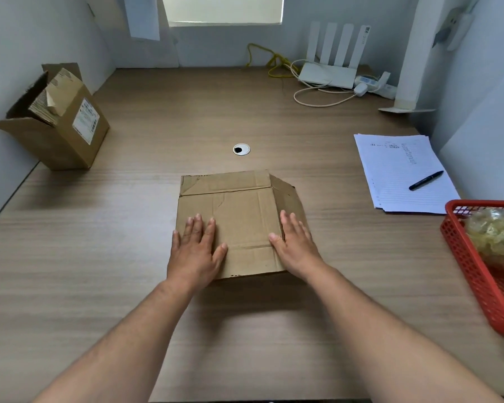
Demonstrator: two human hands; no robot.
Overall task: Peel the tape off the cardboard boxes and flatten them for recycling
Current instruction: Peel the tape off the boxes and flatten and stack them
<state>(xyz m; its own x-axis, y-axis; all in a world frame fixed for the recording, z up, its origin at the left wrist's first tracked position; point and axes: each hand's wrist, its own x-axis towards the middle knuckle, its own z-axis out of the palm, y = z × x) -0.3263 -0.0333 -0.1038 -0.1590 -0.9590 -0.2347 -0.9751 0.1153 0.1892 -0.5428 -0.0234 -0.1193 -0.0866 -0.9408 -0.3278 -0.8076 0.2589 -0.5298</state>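
Though it lies nearly flat, the cardboard box [239,216] in the middle of the desk [114,257] has not quite given in: its right side panel stands up a little at an angle. It sits straight in front of the person, its longer side running away from them, one flap toward the far wall and one toward their body, with creases crossing it from left to right. No tape shows on the face I can see. The left hand [197,248] lies open, palm down, on the near left part of the box, and the right hand [296,245] lies open on the raised right fold, fingers straight and pressing. I'd judge the board light and stiff across its panels but willing to bend at the creases, and springy enough to rise again, so the folds and edges are the places to press or take hold. Well off to the left, against the wall, a second box [58,132] stands open and tilted, a white label [85,120] on its side, not yet flattened. To the right lie a stack of paper [402,175] with a pen [426,180] on it, and a red basket [477,274] holding a yellowish crumpled wad [495,237], possibly tape
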